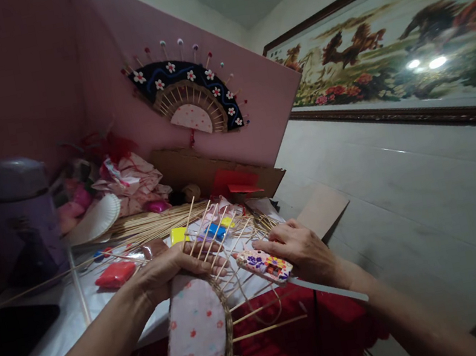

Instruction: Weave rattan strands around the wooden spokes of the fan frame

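Observation:
My left hand (188, 259) is closed around the upper end of a half-round fan (199, 338) covered in pale cloth with small flowers. Thin wooden sticks (269, 328) fan out from its curved edge, which has twine wound along it. My right hand (308, 248) grips a flower-patterned hot glue gun (266, 265), with a whitish glue stick (329, 288) poking out of its back. The gun's tip is close to the sticks by my left fingers; whether it touches them I cannot tell. A loose loop of twine (268, 322) hangs between the hands.
A finished dark fan with white flowers (192, 91) is on the pink board behind. Yellow, blue and red clay packets (115, 274), bundled sticks (158, 224) and a paper plate (96, 221) lie on the table. A purple container (20, 222) stands left, near a dark flat object (12, 346).

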A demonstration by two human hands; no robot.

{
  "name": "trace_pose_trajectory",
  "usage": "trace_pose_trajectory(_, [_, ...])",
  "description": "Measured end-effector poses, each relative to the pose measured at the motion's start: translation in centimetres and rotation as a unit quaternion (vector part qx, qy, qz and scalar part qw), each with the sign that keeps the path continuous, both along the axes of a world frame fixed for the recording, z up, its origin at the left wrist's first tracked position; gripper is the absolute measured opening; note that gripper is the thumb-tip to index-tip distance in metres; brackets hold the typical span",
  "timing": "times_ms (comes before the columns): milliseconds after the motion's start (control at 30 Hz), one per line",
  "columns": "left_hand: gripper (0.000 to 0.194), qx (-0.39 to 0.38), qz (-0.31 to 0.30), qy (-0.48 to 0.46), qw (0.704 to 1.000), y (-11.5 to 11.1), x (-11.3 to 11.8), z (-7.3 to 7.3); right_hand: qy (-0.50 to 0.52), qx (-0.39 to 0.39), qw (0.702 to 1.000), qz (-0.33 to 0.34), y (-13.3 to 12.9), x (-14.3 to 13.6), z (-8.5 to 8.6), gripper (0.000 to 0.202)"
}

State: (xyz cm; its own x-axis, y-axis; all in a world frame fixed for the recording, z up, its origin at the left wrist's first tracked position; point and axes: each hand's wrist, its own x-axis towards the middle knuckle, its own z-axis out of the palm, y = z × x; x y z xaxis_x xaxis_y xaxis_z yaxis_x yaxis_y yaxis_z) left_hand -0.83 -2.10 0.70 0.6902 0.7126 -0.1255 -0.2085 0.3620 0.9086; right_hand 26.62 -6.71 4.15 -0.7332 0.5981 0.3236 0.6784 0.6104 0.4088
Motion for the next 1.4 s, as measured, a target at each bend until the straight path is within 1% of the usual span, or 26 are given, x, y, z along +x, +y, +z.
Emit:
trace_pose_trajectory(167, [0.04,-0.004,0.002,0.002,1.0,0.3,0.0,-0.3,0.024,0.013,1.0,-0.003,-0.1,0.1,-0.2,0.036])
trace_pose_trajectory(267, [0.038,0.002,0.002,-0.002,1.0,0.3,0.0,-0.4,0.044,0.02,0.999,-0.002,-0.2,0.1,-0.2,0.034])
trace_pose_trajectory(333, [0.036,0.006,0.002,-0.001,1.0,0.3,0.0,-0.4,0.075,0.025,0.997,-0.006,-0.4,0.3,-0.3,0.034])
trace_pose_trajectory(400, [0.035,0.005,0.001,-0.002,1.0,0.3,-0.1,-0.3,0.136,0.024,0.99,-0.02,-0.5,0.7,-0.4,0.036])
trace_pose_trajectory(467, [0.037,-0.002,0.0,-0.007,1.0,0.3,-0.1,-0.3,0.222,0.023,0.973,-0.053,-0.5,1.5,-0.8,0.036])
trace_pose_trajectory(533, [0.038,-0.008,0.005,-0.007,1.0,0.2,-0.1,-0.2,0.298,0.024,0.948,-0.109,-0.5,2.7,-1.4,0.036])
trace_pose_trajectory(600, [0.038,-0.012,0.012,-0.002,1.0,0.2,0.0,0.0,0.327,0.015,0.93,-0.171,-0.4,4.3,-2.3,0.037])
trace_pose_trajectory(667, [0.039,-0.015,0.016,0.003,1.0,0.2,0.0,0.0,0.297,-0.012,0.931,-0.213,-0.5,6.0,-3.5,0.036])
trace_pose_trajectory(733, [0.039,-0.018,0.017,0.002,1.0,0.2,0.0,0.1,0.235,-0.04,0.944,-0.227,-0.8,7.6,-4.8,0.037])
trace_pose_trajectory(833, [0.041,-0.02,0.018,0.001,1.0,0.3,0.0,0.0,0.173,-0.073,0.954,-0.234,-1.9,9.5,-6.7,0.039])
trace_pose_trajectory(933, [0.042,-0.023,0.014,0.0,1.0,0.4,0.1,-0.1,0.164,-0.108,0.955,-0.224,-3.4,10.4,-7.9,0.04])
trace_pose_trajectory(1033, [0.041,-0.026,0.014,0.003,1.0,0.3,0.0,-0.1,0.173,-0.128,0.951,-0.221,-4.3,10.6,-8.1,0.04])
trace_pose_trajectory(1100, [0.04,-0.027,0.016,0.005,0.999,0.3,0.0,-0.1,0.171,-0.135,0.948,-0.231,-4.4,10.5,-8.0,0.039])
trace_pose_trajectory(1267, [0.038,-0.025,0.017,0.005,1.0,0.2,0.1,0.1,0.148,-0.136,0.943,-0.265,-3.0,10.3,-8.5,0.036])
trace_pose_trajectory(1333, [0.038,-0.02,0.016,0.004,1.0,0.2,0.1,0.1,0.148,-0.137,0.942,-0.27,-2.5,10.4,-8.7,0.037])
trace_pose_trajectory(1400, [0.039,-0.017,0.015,0.002,1.0,0.2,0.1,0.1,0.146,-0.143,0.942,-0.266,-2.3,10.7,-8.5,0.04])
